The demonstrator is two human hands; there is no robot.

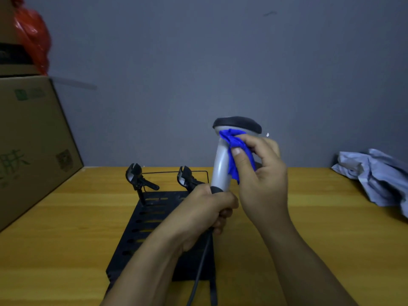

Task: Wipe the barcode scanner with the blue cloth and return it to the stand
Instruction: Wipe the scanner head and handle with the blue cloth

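Observation:
A grey barcode scanner (220, 164) with a black head stands upright in the air above the desk. My left hand (209, 210) grips the bottom of its handle, where a black cable (199, 268) hangs down. My right hand (260, 171) presses a bunched blue cloth (234, 149) against the scanner's neck, just under the head. Below and behind sits the black slotted stand (150, 219) with two black cradle clips (135, 175) at its far end, both holding nothing.
A large cardboard box (33, 138) stands at the left on the yellow wooden desk (66, 239), with a red plastic bag (33, 36) above it. A crumpled pale blue-grey fabric (375, 175) lies at the right. A grey wall closes the back.

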